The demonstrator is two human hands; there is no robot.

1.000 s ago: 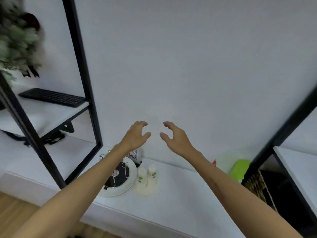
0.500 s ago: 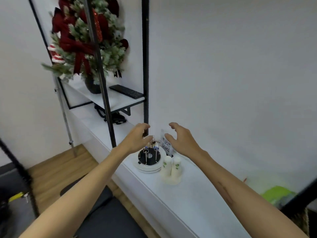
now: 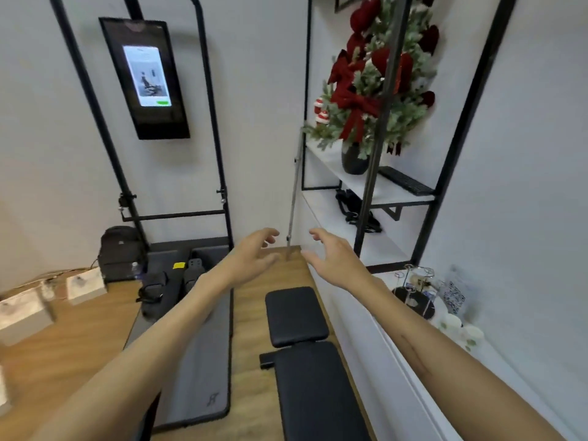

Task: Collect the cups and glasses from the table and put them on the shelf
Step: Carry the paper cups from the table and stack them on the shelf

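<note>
Above the wooden floor (image 3: 57,351), left hand (image 3: 251,257), right hand (image 3: 334,259), both empty, loosely open

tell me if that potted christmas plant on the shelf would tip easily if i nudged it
Probably yes: the Christmas plant spreads wide and tall above a narrow dark pot, so it looks top-heavy. The pot looks rigid and possibly breakable; its weight cannot be judged.

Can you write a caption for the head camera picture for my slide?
Both hands, left and right, reach out empty above a black bench, beside a shelf holding a little Christmas tree.
</note>
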